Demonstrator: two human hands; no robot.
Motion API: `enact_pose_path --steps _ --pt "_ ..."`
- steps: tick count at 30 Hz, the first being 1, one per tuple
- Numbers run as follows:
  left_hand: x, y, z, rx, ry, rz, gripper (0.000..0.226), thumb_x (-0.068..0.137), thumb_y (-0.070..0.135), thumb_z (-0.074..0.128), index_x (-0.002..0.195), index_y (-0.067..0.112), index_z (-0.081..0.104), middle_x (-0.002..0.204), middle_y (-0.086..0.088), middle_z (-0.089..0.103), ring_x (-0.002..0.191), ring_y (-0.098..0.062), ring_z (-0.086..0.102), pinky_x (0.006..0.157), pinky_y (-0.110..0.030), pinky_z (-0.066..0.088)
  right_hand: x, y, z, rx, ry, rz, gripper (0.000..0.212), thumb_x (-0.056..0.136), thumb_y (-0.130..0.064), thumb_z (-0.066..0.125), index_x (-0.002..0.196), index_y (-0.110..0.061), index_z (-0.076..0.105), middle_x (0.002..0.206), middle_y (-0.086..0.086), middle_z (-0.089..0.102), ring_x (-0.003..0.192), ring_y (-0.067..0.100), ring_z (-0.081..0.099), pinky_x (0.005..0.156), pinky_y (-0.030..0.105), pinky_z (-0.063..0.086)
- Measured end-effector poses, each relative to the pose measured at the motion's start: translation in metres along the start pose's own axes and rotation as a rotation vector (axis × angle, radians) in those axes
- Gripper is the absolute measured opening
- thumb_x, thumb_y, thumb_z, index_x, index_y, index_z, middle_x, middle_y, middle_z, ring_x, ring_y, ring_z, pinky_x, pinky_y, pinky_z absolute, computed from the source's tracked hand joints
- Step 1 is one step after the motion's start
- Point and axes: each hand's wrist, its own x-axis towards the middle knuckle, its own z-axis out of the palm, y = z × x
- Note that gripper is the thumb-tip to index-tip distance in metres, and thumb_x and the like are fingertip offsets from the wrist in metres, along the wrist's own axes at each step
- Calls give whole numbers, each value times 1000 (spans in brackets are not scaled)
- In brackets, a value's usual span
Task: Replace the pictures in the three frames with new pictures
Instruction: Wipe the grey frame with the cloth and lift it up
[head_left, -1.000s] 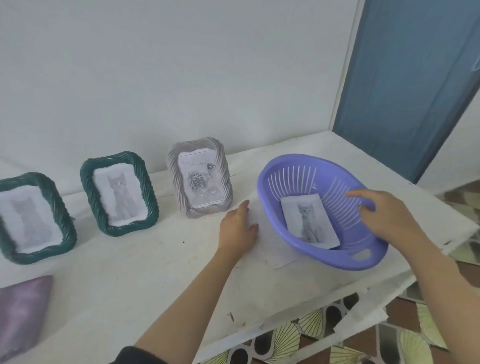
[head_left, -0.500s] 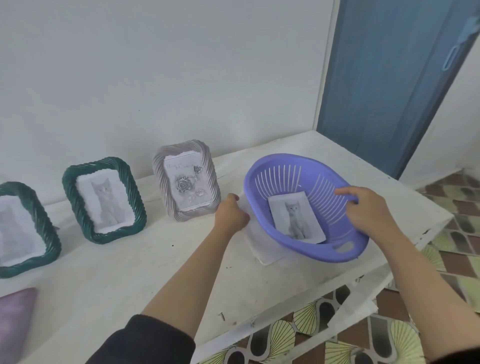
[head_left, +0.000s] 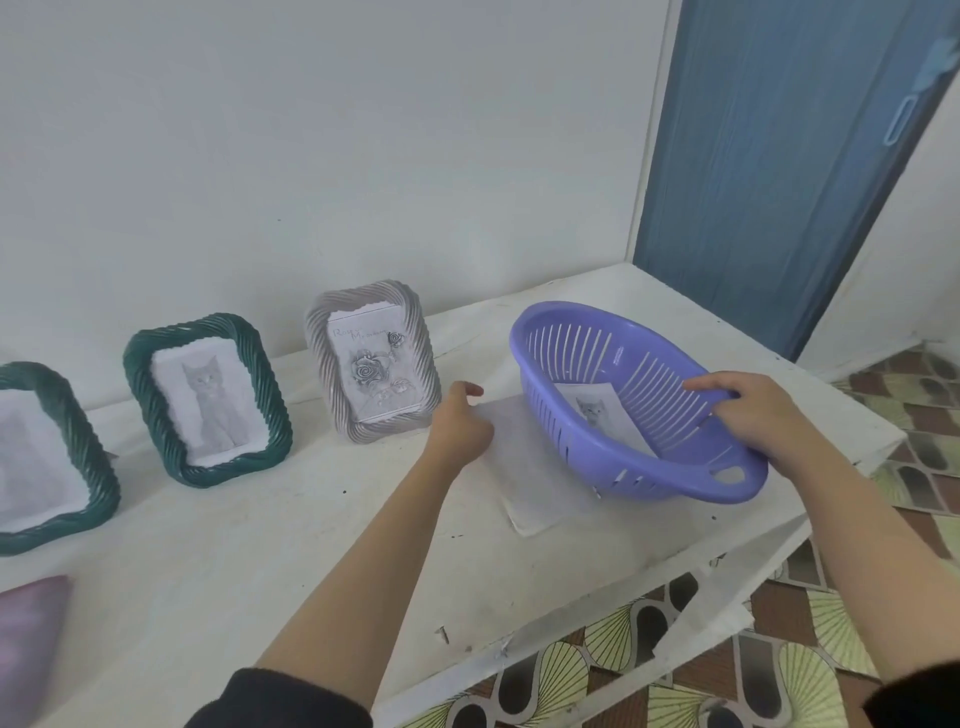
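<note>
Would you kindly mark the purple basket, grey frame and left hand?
purple basket (head_left: 587, 447): head view, near wall.
grey frame (head_left: 387, 427): head view, lower border.
left hand (head_left: 460, 423): head view, back of hand.

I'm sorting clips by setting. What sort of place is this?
Most likely a room in a home, though I can't be sure. A worn white table stands against a plain wall, a blue door is at the right, and patterned floor tiles show beyond the table's edge.

Table (head_left: 270, 582) front open; basket (head_left: 587, 441) blocks right side; grey frame (head_left: 422, 374) stands near wall.
</note>
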Motion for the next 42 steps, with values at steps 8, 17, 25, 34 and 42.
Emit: enact_pose_path --steps 8,17,25,34,42 --pt "-21 6 -56 -247 117 246 43 78 -15 45 76 26 60 75 5 52 58 -13 36 49 -17 29 4 7 -4 88 -53 52 53 79 12 33 97 -25 65 118 11 58 93 29 56 75 31 45" --pt "-42 40 -107 -503 33 362 38 68 -2 51 78 27 73 92 3 67 86 -16 51 75 -26 38 -9 -2 -3 95 -3 36 49 82 10 35 107 -18 66 123 8 56 91 24 52 75 33 46" --pt "-47 67 -103 -656 -162 441 36 69 -1 50 86 19 74 90 0 69 84 -13 62 70 -20 50 -21 -12 8 -86 58 -139 33 87 -3 44 107 -17 66 112 3 60 95 24 55 79 29 40" --pt "-43 91 -55 -861 -338 396 36 65 -6 47 72 20 72 70 4 66 65 -10 60 59 -20 49 -71 -84 22 625 -475 -105 19 92 -25 53 91 -22 71 95 -3 70 86 8 66 76 18 50" --pt "-34 94 -33 -962 -419 326 30 66 -8 50 78 16 64 71 2 65 66 -12 58 69 -26 47 -67 -75 36 1154 -995 114 53 76 -9 66 127 -11 53 96 20 67 73 28 63 66 35 56"
